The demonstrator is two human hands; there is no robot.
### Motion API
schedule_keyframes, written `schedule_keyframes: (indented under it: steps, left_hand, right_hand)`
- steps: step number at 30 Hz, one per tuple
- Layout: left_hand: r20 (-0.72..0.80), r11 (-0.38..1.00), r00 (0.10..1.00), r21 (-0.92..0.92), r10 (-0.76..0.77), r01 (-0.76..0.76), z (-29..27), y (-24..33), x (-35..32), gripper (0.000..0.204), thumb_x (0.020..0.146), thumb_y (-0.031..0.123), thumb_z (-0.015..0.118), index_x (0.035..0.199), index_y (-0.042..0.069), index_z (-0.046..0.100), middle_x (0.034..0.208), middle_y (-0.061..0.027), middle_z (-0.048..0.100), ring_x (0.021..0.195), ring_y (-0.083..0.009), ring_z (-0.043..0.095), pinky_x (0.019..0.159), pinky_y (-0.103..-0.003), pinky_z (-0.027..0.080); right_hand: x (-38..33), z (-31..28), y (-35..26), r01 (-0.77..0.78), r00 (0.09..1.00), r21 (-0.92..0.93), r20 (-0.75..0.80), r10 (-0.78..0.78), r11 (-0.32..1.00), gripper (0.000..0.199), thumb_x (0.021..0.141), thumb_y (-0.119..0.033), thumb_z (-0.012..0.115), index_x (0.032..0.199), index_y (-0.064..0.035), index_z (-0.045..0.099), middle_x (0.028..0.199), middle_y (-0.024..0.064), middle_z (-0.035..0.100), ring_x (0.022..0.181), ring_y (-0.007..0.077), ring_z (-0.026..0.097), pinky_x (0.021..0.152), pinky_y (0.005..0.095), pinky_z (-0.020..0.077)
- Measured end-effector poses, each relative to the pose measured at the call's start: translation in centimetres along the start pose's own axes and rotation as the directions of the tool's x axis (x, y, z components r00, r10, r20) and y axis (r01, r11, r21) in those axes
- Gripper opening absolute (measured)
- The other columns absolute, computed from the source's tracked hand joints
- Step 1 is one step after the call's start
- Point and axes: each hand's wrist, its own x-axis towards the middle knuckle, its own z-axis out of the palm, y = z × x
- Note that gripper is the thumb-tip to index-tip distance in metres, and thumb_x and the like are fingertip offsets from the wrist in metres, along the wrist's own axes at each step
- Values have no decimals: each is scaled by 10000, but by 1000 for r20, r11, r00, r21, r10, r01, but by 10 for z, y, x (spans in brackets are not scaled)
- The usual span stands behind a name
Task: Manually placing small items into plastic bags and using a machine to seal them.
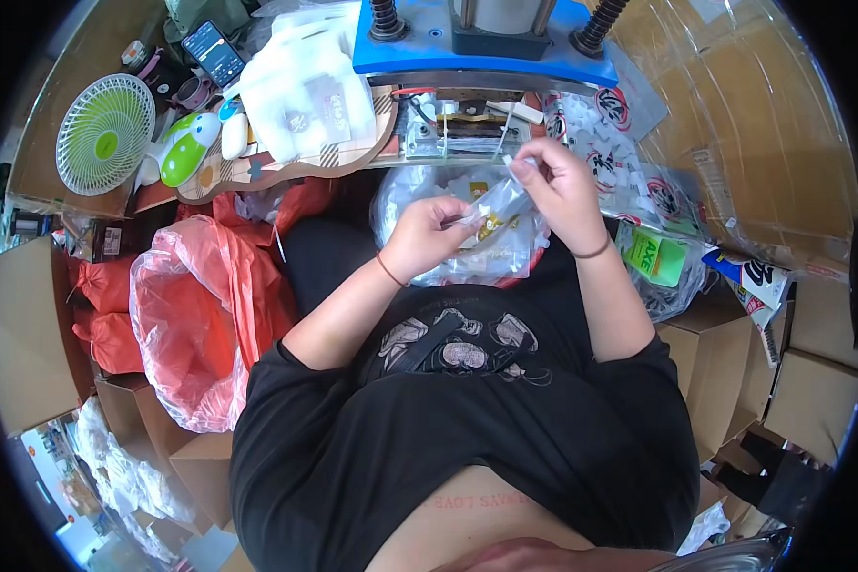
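Both hands hold a small clear packet over the lap

The left hand [427,236] pinches the lower end of the clear packet [499,205], the right hand [558,181] grips its top, just above a clear bag [419,195] of similar packets; it looks mid-filling or checking, and closing it calls for steady, aligned fingers
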Motion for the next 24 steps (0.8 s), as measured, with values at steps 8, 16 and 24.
schedule_keyframes:
  steps: [8, 16, 24]
  left_hand:
    - [279, 746, 954, -610, -113, 267, 18, 18, -6, 266, 975, 153, 636, 1185, -9, 637, 1033, -48, 705, 895, -107, 671, 832, -277, 535]
    - [282, 799, 959, -571, -25, 189, 4, 5, 13, 301, 905, 50, 661, 1201, 8, 639, 1087, -70, 706, 951, -137, 685, 847, -288, 550]
    - [100, 721, 988, -676, -118, 155, -37, 13, 64, 396, 888, 67, 689, 1257, -20, 576, 1122, -114, 688, 892, -165, 696, 815, -289, 558]
  right_hand:
    - [10, -22, 3, 257, 929, -145, 308, -204, 955, 230, 971, -237, 589, 1000, -15, 639, 867, 122, 681, 803, 311, 646, 723, 399, 495]
    - [-10, -75, 30, 227, 974, -617, 130, -187, 754, 325, 982, -264, 555, 1206, -31, 589, 1112, 175, 610, 1079, 362, 580, 907, 423, 471]
    - [-31, -86, 61, 84, 934, -555, 334, 129, 828, 287, 966, -244, 570, 1138, -14, 586, 1074, 182, 593, 1065, 360, 568, 902, 415, 460]
